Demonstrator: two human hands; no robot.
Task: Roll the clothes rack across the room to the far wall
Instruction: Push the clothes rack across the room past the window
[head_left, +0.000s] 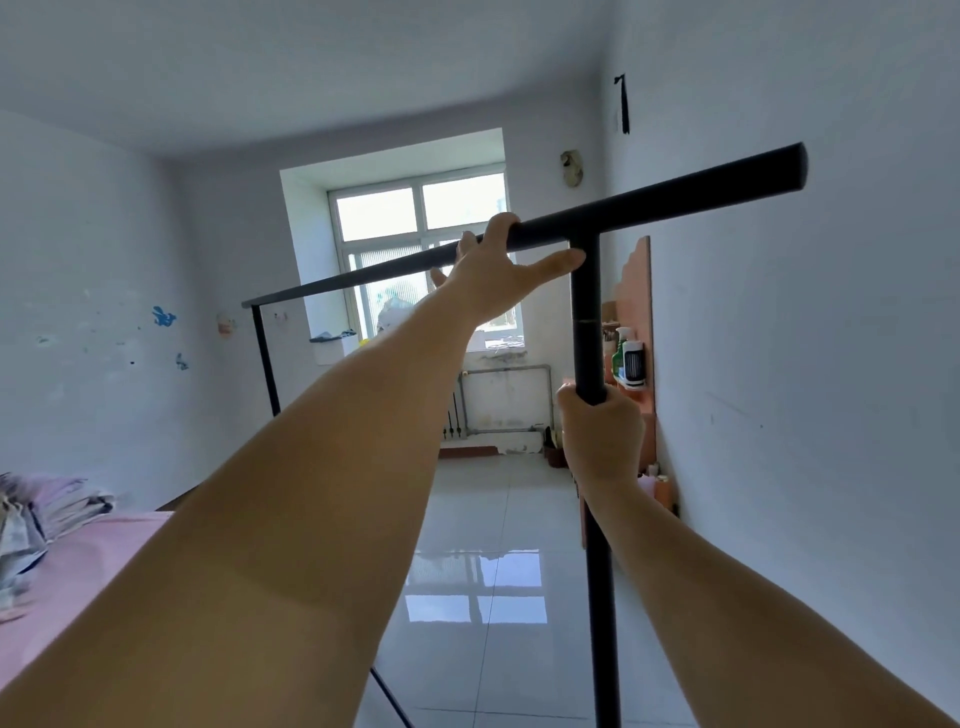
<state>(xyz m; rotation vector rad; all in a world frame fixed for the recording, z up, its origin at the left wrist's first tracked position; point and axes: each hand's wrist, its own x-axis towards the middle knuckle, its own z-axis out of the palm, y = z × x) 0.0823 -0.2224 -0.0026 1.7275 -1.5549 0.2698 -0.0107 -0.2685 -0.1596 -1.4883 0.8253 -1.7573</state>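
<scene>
Clothes rack (587, 322) stands just in front of the person, well short of the window (421, 249) wall. The left hand (498, 265) hooks over its top bar, fingers curled, thumb out; the right hand (597, 436) is wrapped tight around the near upright. Most of the tiled floor (493, 571) toward the window seems left to cross.

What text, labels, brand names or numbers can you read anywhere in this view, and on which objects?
No text is readable in this view.
Green spray bottle on the right wall shelf: label too small to read.
White bottle beside it: dark label panel, blurred.
Blue marks on the left wall: shapes, not letters.
Black clothes rack, gripped by the left hand and right hand: no marking shows.
</scene>
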